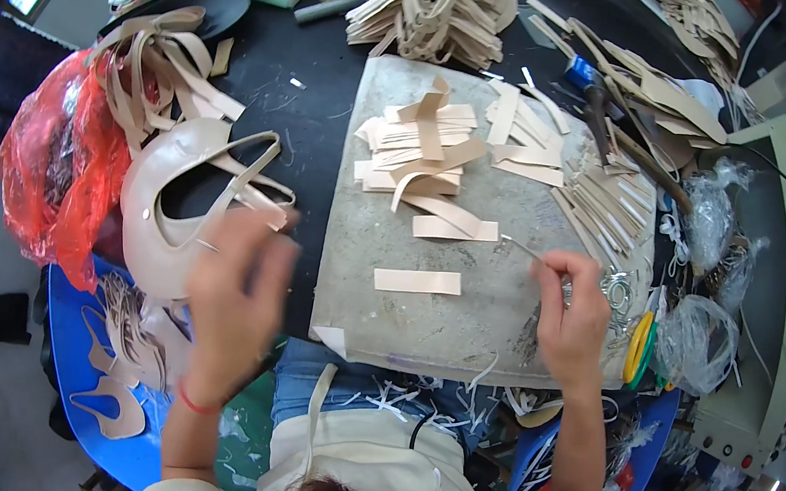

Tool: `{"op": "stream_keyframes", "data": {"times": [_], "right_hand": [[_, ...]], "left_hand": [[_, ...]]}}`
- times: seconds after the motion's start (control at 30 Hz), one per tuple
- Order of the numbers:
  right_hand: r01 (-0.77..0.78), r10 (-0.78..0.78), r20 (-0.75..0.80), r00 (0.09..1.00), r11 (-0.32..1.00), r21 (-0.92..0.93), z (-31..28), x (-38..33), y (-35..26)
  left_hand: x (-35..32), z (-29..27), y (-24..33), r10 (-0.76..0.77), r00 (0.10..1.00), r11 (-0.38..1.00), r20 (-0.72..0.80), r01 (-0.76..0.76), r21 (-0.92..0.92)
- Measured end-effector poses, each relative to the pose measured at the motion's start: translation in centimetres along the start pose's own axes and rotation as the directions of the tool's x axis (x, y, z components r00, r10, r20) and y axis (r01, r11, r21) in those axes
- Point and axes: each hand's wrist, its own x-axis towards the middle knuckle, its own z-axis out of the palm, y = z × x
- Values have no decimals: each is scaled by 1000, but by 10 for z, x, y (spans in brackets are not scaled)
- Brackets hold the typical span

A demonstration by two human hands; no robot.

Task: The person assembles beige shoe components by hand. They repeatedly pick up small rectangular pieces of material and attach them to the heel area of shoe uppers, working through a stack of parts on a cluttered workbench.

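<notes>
My right hand (571,312) is closed in a pinch above the right part of a worn grey work board (501,323). A thin, pale, narrow piece (520,248) sticks out leftward from its fingertips; its kind is unclear. My left hand (238,295), smeared by motion, is left of the board, over a stack of beige shoe-upper pieces (149,196) with straps. Whether its fingers grip anything does not show. A single beige strip (417,281) lies flat between my hands. Another strip (456,228), a heap of strips (420,146) and small metal buckles (615,288) are on the board.
Scissors with yellow handles (639,337) stand at the board's right edge beside plastic bags (701,332). A red plastic bag (59,165) bulges at the far left. Stacked beige cut pieces (431,15) sit behind the board. Blue bins (84,404) flank my lap.
</notes>
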Motion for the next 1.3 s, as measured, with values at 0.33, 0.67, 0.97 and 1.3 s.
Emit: {"op": "stream_keyframes", "data": {"times": [0.33,0.67,0.97,1.3], "right_hand": [[173,-200,52,978,930,324,21,-11,-69],[335,-347,149,926,937,103,9,-7,-74],[-41,-64,205,977,881,471,20,-22,-67],[51,-230,496,837,936,349,-28,-58,-40]], "left_hand": [[-40,44,66,-279,767,81,578,618,-782],[-43,46,69,-226,942,608,248,335,-719],[-44,40,79,-261,932,583,250,359,-729],[-23,23,45,-370,874,463,315,468,-753]]}}
